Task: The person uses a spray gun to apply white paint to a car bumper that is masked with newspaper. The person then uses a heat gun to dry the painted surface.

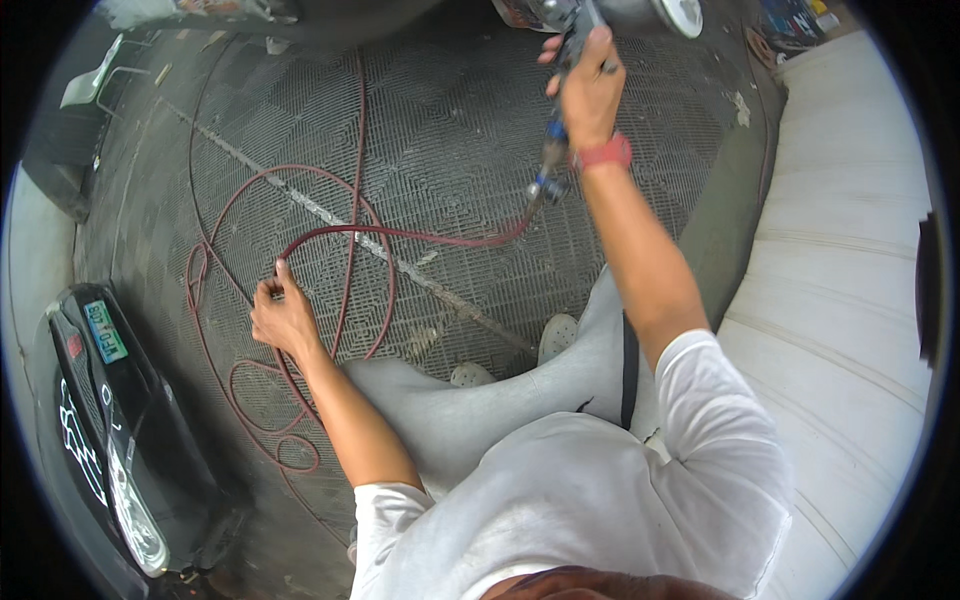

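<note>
While left fingers [286, 276] pinch hose [410, 235], right hand [592, 92] gripping tool [573, 48].

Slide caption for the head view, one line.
Left hand holds a red hose while the right hand grips the tool at its end, above a patterned floor.

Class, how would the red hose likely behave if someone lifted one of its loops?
The red hose is probably flexible, since it lies in loose loops on the floor. It seems somewhat springy, curving without visible kinks near the left hand. Its slimness suggests little weight.
</note>
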Available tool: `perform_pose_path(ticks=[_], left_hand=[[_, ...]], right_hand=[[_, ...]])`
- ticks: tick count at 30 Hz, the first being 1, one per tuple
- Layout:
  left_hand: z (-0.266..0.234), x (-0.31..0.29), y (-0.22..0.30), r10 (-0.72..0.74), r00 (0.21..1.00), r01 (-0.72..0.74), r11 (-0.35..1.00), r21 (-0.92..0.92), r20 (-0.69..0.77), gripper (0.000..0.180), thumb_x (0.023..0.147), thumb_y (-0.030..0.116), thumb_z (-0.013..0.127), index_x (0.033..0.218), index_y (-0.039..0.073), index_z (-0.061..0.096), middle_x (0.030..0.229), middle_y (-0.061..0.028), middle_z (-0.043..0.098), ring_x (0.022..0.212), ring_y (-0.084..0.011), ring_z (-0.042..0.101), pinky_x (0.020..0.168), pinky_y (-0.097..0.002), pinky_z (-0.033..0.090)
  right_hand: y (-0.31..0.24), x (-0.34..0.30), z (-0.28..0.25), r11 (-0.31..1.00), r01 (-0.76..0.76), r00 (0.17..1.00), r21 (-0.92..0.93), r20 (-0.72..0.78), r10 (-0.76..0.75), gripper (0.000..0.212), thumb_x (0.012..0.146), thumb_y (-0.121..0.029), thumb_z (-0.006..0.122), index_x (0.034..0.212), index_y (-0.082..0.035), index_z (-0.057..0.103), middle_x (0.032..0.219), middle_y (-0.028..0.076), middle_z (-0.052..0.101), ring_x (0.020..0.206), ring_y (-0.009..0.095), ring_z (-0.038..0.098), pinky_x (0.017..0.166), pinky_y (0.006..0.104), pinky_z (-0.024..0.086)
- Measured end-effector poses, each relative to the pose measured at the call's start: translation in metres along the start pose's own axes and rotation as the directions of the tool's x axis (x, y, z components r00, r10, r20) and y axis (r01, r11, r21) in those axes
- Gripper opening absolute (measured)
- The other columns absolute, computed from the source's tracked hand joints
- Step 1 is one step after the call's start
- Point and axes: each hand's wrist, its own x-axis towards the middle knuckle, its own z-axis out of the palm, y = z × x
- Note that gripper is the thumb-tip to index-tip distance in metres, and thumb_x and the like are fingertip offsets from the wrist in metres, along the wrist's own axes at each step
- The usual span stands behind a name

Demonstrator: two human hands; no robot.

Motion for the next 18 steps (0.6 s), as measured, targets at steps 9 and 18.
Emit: perform_pose_path(ticks=[9,18], left_hand=[[0.036,-0.011,0.002,-0.056,0.99,0.047,0.996,-0.071,-0.127,0.049,0.094,0.059,0.071,0.094,0.01,0.079,0.105,-0.0084,0.077,0.104,-0.0312,0.065,0.106,-0.0512,0.035],[0.032,-0.03,0.007,0.179,0.97,-0.177,0.984,-0.026,0.164,0.046,0.094,0.057,0.071,0.098,0.011,0.079,0.111,-0.0076,0.075,0.114,-0.0325,0.062,0.115,-0.0519,0.032]], right_hand=[[-0.032,-0.156,0.091,0.96,0.27,0.916,0.077,0.285,-0.281,0.058,0.108,-0.041,0.062,0.153,-0.006,0.056,0.106,0.02,0.077,0.093,0.032,0.077,0.083,0.0408,0.06],[0.046,-0.111,0.064,0.961,0.264,0.878,0.077,0.392,-0.273,0.053,0.109,-0.041,0.061,0.154,-0.013,0.057,0.107,0.018,0.078,0.093,0.024,0.077,0.078,0.0371,0.06]])
